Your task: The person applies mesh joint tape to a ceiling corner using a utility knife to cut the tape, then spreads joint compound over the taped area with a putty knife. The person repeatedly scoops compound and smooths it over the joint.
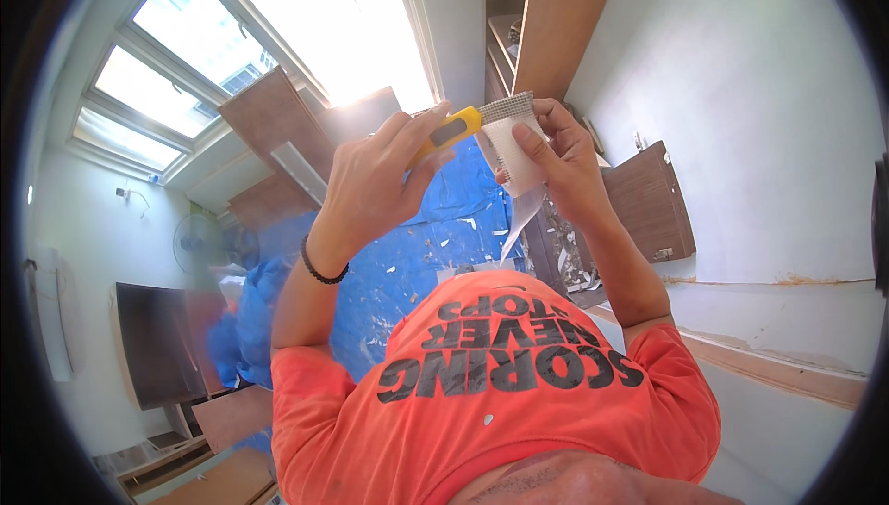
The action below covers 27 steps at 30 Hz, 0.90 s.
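My left hand (375, 176), with a dark beaded bracelet at the wrist, is closed around a yellow utility knife (452, 131). The knife's rounded front end, with a grey panel on its side, points toward the other hand and meets the edge of a piece of mesh tape (505, 110). My right hand (569, 158) grips this tape, its thumb pressing on the smooth white face. Grey grid shows along the upper edge, and a thin pale strip (526, 213) hangs below toward my shirt. Whether the blade is out cannot be made out.
Blue sheeting (444, 199) strewn with scraps covers the floor. Brown boards (278, 130) lean by the bright windows at the left. A tall wooden cabinet (560, 14) stands ahead, a brown panel (648, 204) at the right wall. A fan (208, 244) and dark screen (162, 348) are leftward.
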Tool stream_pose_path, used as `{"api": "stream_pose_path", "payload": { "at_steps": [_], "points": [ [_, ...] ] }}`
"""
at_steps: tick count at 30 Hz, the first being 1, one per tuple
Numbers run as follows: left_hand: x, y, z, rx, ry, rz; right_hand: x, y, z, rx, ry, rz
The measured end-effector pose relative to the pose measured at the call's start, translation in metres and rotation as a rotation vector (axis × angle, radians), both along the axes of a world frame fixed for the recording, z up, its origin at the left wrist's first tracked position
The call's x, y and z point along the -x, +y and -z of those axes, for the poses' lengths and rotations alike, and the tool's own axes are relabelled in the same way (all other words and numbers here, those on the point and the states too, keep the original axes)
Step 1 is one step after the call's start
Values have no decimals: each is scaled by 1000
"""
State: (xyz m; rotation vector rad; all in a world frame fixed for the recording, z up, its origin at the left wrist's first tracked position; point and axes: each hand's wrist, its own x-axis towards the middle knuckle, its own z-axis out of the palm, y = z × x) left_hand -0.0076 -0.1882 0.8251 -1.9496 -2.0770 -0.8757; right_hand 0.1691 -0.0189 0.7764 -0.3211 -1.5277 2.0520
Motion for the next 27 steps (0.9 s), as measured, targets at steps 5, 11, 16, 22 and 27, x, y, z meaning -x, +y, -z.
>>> {"api": "stream_pose_path", "payload": {
  "at_steps": [5, 11, 16, 22, 27],
  "points": [
    [-13, -1, 5, -95, -25, -11, -5, -1, -7, -12, -6, 24],
    [83, -23, 14, -330, -520, -604, -26, 11, -3, -49, -33, 129],
    [27, -22, 44, -110, -897, -450, -25, 14, -8, 30, 39, 148],
    [-11, 20, 9, -177, -636, 88, -15, 33, 5, 70, -12, -234],
    [-6, 58, -26, -118, -157, 572, 1, 61, 1, -261, -139, -500]
  ]
}}
